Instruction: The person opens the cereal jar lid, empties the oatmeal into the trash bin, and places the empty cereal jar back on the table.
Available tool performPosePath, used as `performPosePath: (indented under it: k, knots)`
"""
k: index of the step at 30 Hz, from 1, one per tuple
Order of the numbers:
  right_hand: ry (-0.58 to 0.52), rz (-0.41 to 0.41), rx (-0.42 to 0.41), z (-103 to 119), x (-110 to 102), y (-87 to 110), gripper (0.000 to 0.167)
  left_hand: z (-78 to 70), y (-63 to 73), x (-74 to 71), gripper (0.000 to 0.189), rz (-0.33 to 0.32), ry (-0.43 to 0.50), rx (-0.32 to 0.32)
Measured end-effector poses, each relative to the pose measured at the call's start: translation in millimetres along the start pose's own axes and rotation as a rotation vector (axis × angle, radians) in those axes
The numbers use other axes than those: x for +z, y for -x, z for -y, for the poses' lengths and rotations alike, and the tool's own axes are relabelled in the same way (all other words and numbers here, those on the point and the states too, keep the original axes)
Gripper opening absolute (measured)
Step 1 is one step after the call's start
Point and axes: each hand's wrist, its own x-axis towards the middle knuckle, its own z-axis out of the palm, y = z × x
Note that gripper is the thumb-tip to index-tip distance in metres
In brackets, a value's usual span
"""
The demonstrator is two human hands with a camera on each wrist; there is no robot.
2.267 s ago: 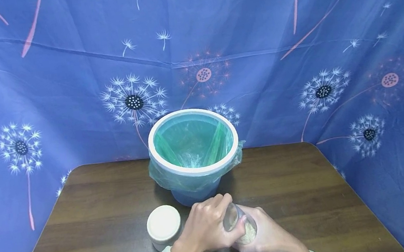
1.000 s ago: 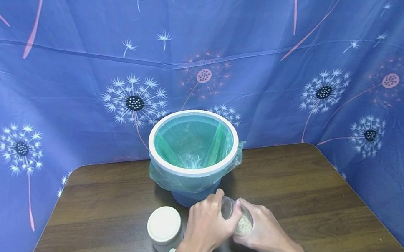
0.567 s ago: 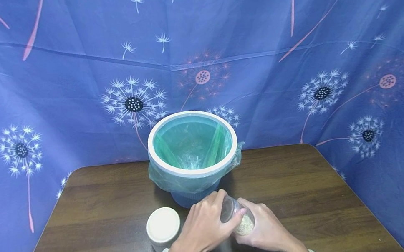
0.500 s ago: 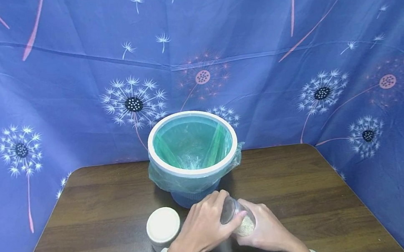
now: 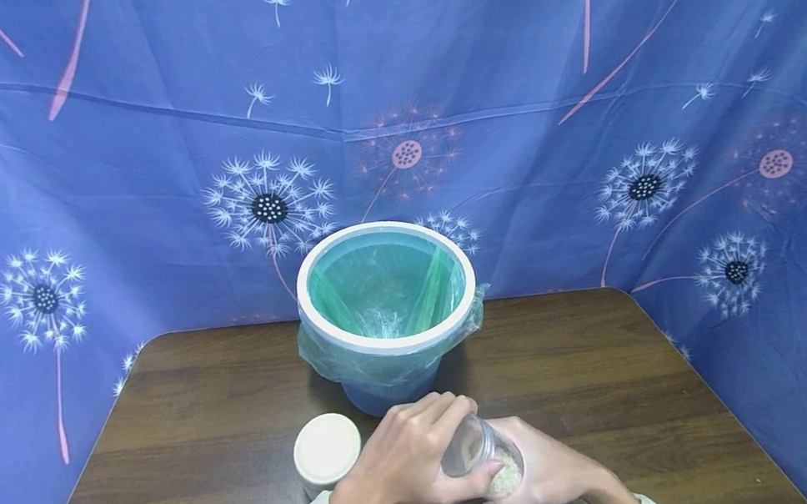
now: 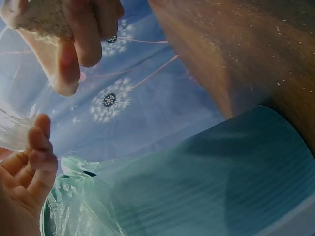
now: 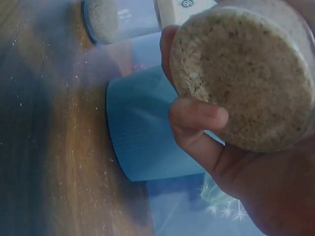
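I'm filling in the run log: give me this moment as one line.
left hand grips jar top | right hand holds clear jar of grain, tilted | lidded white jar left | lined bin behind

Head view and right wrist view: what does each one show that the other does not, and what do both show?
Only the head view shows the bin's liner, the left hand and the backdrop. Only the right wrist view shows the jar's base packed with grain. Both show the jar, the right hand, the blue bin, the second jar and the table.
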Motion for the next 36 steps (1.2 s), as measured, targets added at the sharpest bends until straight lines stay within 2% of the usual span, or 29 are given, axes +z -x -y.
performPosePath:
  k: [6, 18, 26, 30, 36]
  knots:
    - [-0.019, 0.03, -0.02, 1, 2, -1.4, 0.052, -0.6, -1.6, 1.1, 0.044, -0.036, -0.014, 0.019]
    - [-0.069, 0.014, -0.013, 1, 7, -1.0, 0.052, -0.7, -3.8, 2.8, 0.041, -0.067, -0.016, 0.022]
    - [-0.036, -0.013, -0.027, 3, 9, -0.3, 0.052, -1.4, -4.3, 4.5, 0.04, -0.096, -0.03, 0.031]
    - [0.016, -0.067, -0.016, 5, 11, 0.0, 0.052, -2.6, -4.0, 5.6, 0.038, -0.105, -0.041, 0.0]
    - [0.131, -0.171, 0.018, 5, 14, -1.6, 0.058, -3.6, -2.8, 8.8, 0.037, -0.114, -0.07, -0.101]
